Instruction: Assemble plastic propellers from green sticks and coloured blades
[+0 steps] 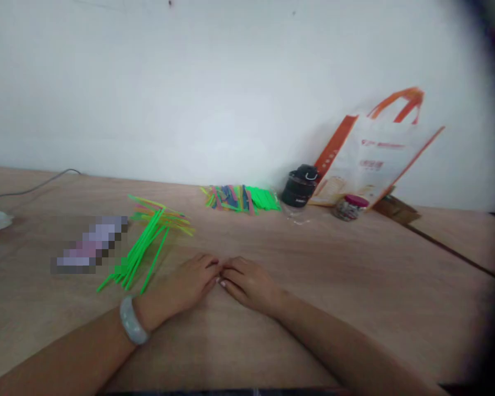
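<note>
Two bare hands lie open and empty on a wooden table (247,341), fingers relaxed and fingertips almost meeting at the middle; neither hand grips anything. The left hand (181,283), with a pale bangle (132,320) on its wrist, is nearest to a loose pile of thin green sticks (142,256), close by but not touching them. The right hand (251,285) rests just beside the left. The green sticks fan out on the table, their long axes running diagonally from near the person up and away to the right, while yellow and orange sticks (165,215) cross their far end. Farther back lies a flat heap of mixed colored sticks (239,199), with more green ones at its right. Next to it stand a closed black jar (300,186), its contents hidden, and a small clear jar (350,208) with a pink lid, holding small speckled pieces that are too blurred to name. A white and orange tote bag (375,159) leans against the wall behind them; whether it holds anything cannot be told.
</note>
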A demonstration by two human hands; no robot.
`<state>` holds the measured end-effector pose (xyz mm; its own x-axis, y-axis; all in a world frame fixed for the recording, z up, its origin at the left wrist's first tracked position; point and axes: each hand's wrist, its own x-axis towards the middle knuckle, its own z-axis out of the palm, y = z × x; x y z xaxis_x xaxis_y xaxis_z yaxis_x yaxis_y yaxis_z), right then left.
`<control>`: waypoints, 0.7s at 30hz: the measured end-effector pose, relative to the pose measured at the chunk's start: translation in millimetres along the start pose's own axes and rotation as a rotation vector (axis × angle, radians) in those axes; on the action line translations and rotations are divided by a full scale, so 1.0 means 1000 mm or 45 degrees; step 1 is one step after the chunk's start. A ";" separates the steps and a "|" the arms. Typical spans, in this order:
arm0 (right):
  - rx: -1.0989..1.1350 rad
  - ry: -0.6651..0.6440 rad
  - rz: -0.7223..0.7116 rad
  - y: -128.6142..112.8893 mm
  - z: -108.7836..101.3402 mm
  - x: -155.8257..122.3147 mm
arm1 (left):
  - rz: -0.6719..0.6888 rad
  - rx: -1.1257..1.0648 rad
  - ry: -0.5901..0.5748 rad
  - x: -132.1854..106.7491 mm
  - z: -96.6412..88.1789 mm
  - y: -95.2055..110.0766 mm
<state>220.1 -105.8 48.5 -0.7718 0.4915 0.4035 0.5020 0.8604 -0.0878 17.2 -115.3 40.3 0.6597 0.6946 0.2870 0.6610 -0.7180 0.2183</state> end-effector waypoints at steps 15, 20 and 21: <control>-0.017 0.024 -0.042 0.001 0.003 0.000 | -0.005 -0.030 -0.017 0.000 -0.001 0.000; -0.015 0.010 -0.035 0.001 0.003 0.000 | 0.000 -0.010 0.002 -0.001 -0.003 0.001; -0.013 0.011 -0.035 0.001 0.003 0.000 | 0.004 -0.010 0.001 -0.001 -0.002 0.001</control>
<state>219.8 -104.4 46.0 -0.7820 0.4663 0.4135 0.4847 0.8721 -0.0669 16.2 -117.0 42.4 0.6616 0.6922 0.2884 0.6561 -0.7206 0.2244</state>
